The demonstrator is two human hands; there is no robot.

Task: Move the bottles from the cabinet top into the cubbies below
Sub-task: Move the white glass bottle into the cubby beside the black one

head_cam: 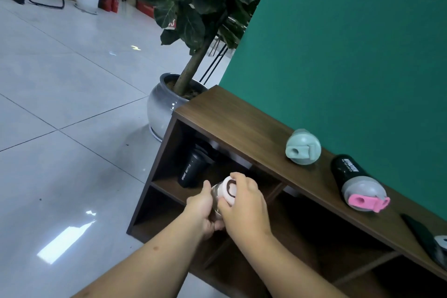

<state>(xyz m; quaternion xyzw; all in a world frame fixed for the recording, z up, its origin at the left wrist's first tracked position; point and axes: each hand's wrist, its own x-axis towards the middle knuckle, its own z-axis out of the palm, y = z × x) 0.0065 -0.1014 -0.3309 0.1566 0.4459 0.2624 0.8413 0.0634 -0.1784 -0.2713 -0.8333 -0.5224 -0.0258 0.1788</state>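
At the upper-left cubby (pixel 217 176), with the left hand (pixel 203 208) and right hand (pixel 244 205) clasping the pale-capped bottle (pixel 228 189), we slide it in upright beside the black bottle (pixel 193 170).

Your right hand (pixel 244 205) and left hand (pixel 205 210) cover most of the clear bottle (pixel 216 192), so you see only its pink cap and a sliver of its body. The cabinet top (pixel 242 128) hides the upper part of the black sport bottle (pixel 193 172) in the cubby. A dark bottle (pixel 425 237) is cut off at the right edge
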